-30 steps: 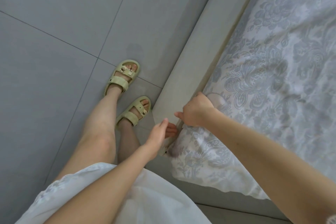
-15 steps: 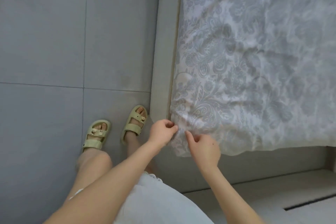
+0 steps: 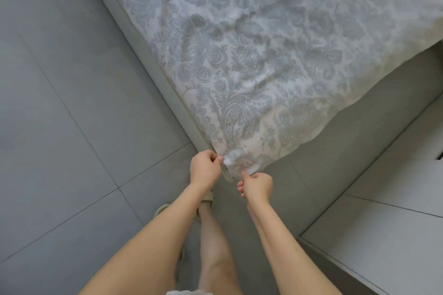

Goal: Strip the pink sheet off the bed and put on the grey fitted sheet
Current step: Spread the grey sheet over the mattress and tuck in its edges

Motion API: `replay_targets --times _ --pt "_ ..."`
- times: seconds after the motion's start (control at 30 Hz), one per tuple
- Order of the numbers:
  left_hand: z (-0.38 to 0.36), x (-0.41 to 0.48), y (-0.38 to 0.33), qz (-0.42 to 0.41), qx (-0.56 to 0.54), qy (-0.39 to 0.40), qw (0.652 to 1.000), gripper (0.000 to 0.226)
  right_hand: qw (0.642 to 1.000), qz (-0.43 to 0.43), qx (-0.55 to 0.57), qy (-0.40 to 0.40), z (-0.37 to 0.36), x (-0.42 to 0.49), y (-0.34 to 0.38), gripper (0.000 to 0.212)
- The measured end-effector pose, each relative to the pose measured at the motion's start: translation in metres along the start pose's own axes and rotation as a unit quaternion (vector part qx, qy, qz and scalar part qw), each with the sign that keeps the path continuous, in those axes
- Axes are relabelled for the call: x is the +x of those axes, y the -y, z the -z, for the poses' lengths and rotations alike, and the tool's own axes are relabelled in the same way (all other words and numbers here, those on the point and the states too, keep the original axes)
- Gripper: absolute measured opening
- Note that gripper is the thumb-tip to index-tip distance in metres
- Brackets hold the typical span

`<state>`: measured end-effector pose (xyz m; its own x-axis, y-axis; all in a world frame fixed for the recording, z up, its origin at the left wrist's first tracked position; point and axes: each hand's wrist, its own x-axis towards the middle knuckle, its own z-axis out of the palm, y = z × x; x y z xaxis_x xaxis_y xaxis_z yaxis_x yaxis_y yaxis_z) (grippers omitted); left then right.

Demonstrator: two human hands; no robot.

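Observation:
A pale sheet with a grey paisley pattern [image 3: 251, 60] covers the bed and drapes over its near corner. I stand at that corner. My left hand [image 3: 205, 170] pinches the bunched corner of the sheet from the left side. Just right of it, my right hand [image 3: 257, 185] grips the same bunched corner from below. The sheet's edge hangs loose over the grey bed base [image 3: 318, 170] along the foot side. No plain grey sheet is in view.
The upholstered bed frame edge [image 3: 153, 55] runs up to the left. Grey floor tiles [image 3: 60, 127] lie to the left. A light cabinet or step surface [image 3: 383, 235] stands at the right. My legs and sandals [image 3: 206, 201] are below my hands.
The view has swung so the bed corner points toward me. Both hands stay at the sheet corner, now gripping its bunched tip, with the right hand lower than before.

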<state>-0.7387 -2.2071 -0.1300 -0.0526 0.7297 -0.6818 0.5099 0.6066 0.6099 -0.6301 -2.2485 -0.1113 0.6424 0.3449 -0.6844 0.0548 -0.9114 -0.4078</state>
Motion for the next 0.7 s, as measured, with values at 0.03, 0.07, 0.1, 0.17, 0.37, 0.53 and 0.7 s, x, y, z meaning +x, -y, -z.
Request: replay_targets --times 0.03,0.07,0.1,0.17,0.37,0.53,0.7 --pt "0.000 -0.001 0.001 -0.001 0.012 0.002 1.000 0.024 0.999 0.020 -0.039 -0.003 0.001 0.001 -0.005 0.036" --pt "0.001 -0.003 0.000 0.000 0.028 0.006 1.000 0.023 0.998 0.030 -0.060 0.001 0.002 0.001 -0.009 0.037" --pt "0.001 -0.003 -0.002 0.000 0.047 0.011 0.999 0.022 0.997 0.031 -0.065 0.009 0.003 0.002 -0.012 0.037" --pt "0.003 -0.002 -0.008 -0.011 0.091 0.023 0.996 0.021 0.998 0.019 -0.055 0.030 0.005 0.001 -0.009 0.035" --pt "0.021 -0.003 -0.044 -0.110 0.266 -0.034 0.957 0.027 0.993 -0.018 -0.001 0.115 0.040 0.016 -0.005 0.015" --pt "0.009 0.003 -0.114 -0.309 0.330 0.001 0.892 0.017 0.970 -0.039 0.236 0.043 0.083 0.048 0.003 0.005" --pt "-0.037 0.017 -0.181 -0.362 0.449 0.060 0.814 0.035 0.941 -0.051 0.334 0.015 0.115 0.080 0.020 0.008"
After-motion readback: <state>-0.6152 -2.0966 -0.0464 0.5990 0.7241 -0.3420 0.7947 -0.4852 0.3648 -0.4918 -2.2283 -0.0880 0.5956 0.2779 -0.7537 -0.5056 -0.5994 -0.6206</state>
